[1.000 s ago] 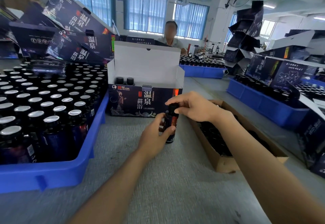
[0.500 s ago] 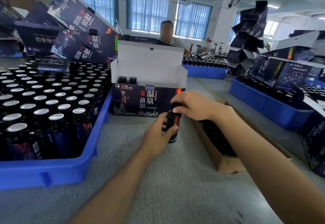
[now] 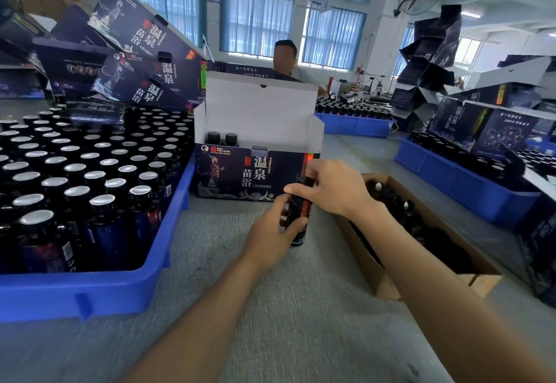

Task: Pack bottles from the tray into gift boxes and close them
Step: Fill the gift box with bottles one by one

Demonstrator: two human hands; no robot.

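Tray: a blue tray (image 3: 90,295) at lower left on the grey table (image 3: 301,322), packed with upright dark bottles (image 3: 102,211) with silvery tops.
Boxes: dark printed boxes (image 3: 144,36) are heaped at tilted angles in the upper left, behind the tray.
Gift box: the gift box (image 3: 240,175) stands at centre, just right of the tray. Its white-lined lid (image 3: 258,112) is raised, and two black caps (image 3: 222,138) show at its left end.
Left hand: the left hand (image 3: 267,232), just below centre, has fingers and thumb curled round the lower body of one bottle.
Bottle: the held bottle (image 3: 304,211) is upright between both hands, just in front of the gift box's right front corner. Whether its base touches the table cannot be told.
Right hand: the right hand (image 3: 328,190) reaches in from the right, fingers bent over the bottle's top and gripping the cap and neck.
Carton: an open brown carton (image 3: 388,288) lies right of centre under the right forearm, with dark contents too blurred to name.
Far trays: more blue trays (image 3: 469,184) of bottles sit at the right edge, with boxes on them.
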